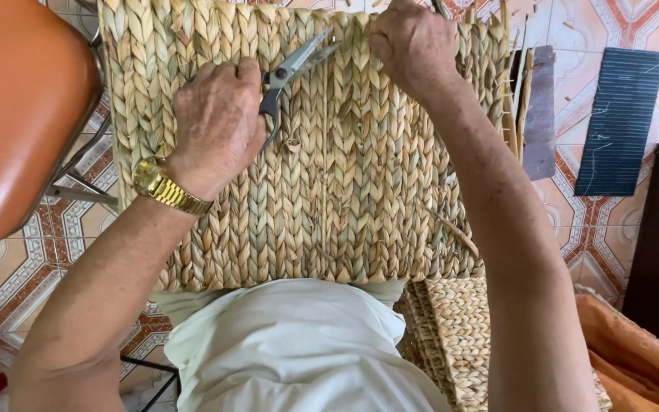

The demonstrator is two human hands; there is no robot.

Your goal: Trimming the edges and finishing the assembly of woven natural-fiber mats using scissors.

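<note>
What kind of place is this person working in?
Probably a home or small handicraft workshop for weaving. A large braided straw-coloured woven panel lies across the person's lap, the left hand holds grey metal scissors, more woven pieces are stacked beside them, and the patterned tiled floor looks domestic.

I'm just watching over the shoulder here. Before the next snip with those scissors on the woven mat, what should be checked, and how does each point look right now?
1. Scissors firmly in the left hand: ok, its fingers wrap the handles.
2. Blades on a stray strand: cannot tell; the tips lie near the mat's far edge, but no strand shows between them.
3. Right hand out of the blades' way: ok, it grips the far edge of the woven mat, apart from the tips.
4. Mat steady: ok, it lies flat over the lap, with both hands on it.
5. Wristwatch free of the weave: ok, it sits above the mat's surface.
</note>
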